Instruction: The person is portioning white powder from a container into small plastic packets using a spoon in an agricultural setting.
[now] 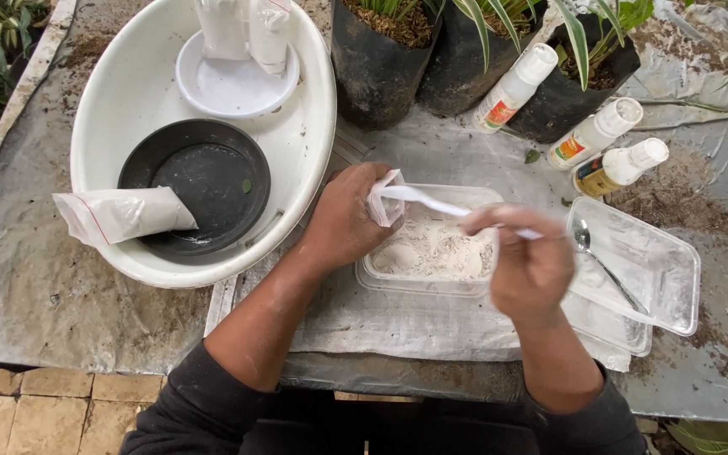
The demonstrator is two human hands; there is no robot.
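Powder [431, 251] lay in the clear tub [381, 274] just below our grips. Our left hand [343, 221] pinched a small bag [385, 200] open, while our right hand [528, 265] clasped a white spoon [436, 202], its tip inside that bag.

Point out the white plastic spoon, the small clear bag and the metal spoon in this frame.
white plastic spoon [431, 202], head view, on the handle between the hands.
small clear bag [385, 200], head view, on its open top at the left hand's fingers.
metal spoon [581, 235], head view, on its bowl, in the clear lid.
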